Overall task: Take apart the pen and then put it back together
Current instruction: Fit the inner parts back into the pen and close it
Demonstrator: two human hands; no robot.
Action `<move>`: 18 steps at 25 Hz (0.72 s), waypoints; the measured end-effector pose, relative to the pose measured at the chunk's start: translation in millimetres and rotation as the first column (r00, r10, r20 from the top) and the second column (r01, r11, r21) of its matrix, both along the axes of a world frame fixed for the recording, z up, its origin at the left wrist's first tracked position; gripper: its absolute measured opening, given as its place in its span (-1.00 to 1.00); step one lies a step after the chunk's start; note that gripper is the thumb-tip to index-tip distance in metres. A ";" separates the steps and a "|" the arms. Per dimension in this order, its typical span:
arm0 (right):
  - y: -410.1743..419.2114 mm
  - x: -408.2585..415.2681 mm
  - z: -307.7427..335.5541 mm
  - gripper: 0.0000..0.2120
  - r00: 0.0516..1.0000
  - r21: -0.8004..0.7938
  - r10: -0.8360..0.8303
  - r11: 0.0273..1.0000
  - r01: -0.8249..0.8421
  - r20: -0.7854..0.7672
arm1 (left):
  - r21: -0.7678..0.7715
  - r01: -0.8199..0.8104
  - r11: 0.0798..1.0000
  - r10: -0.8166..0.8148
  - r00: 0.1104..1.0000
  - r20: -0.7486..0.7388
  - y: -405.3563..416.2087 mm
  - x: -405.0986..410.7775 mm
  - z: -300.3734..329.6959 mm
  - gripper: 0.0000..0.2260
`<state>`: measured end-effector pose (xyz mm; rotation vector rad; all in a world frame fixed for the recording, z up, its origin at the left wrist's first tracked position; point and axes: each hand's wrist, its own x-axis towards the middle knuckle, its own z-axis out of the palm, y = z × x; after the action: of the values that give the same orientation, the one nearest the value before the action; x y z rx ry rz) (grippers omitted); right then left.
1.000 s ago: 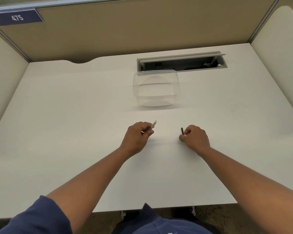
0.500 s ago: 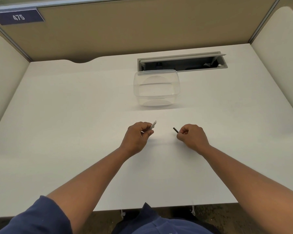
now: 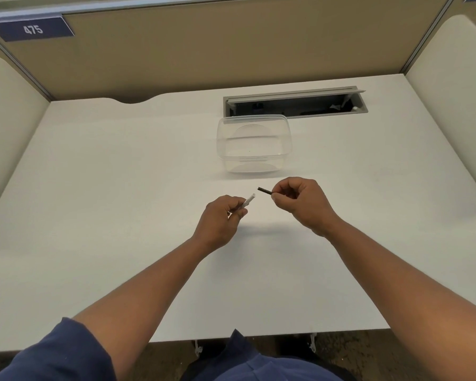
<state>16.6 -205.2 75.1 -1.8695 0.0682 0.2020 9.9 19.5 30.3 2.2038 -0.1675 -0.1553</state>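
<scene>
A white desk (image 3: pixel 94 188) fills the head view, closed in by tan partition walls, with a blue number plate (image 3: pixel 32 29) reading 475 at the upper left. A grey cable tray (image 3: pixel 294 104) is sunk into the far side of the desk, and just in front of it stands a clear plastic container (image 3: pixel 253 143). Nearer the person, the left hand (image 3: pixel 221 220) grips a white pen barrel (image 3: pixel 248 201), whose end points up and to the right. The right hand (image 3: pixel 304 203) pinches a thin dark refill (image 3: pixel 265 190), whose free end points left toward the barrel tip, close to it but apart.
</scene>
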 end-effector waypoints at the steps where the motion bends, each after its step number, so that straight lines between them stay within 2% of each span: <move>1: -0.1 -0.2 1.8 -0.95 1.000 0.010 0.013 1.000 -0.013 0.008 | 0.006 -0.001 1.000 0.001 1.000 0.007 0.8 0.3 0.8 -0.87; 12: -2.7 -3.3 3.0 -0.92 0.997 -0.029 0.076 0.997 -0.076 -0.019 | 0.093 0.041 0.995 -0.048 0.996 0.070 6.6 2.2 4.3 -0.84; 18: -7.0 0.1 1.5 -0.89 0.993 -0.147 0.114 0.982 -0.117 -0.027 | 0.186 0.077 0.979 -0.101 0.987 0.122 13.2 3.6 1.6 -0.79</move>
<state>16.7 -212.1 76.6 -2.0223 -0.0128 0.3018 13.5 32.6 31.9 2.3904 -0.3379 -0.0777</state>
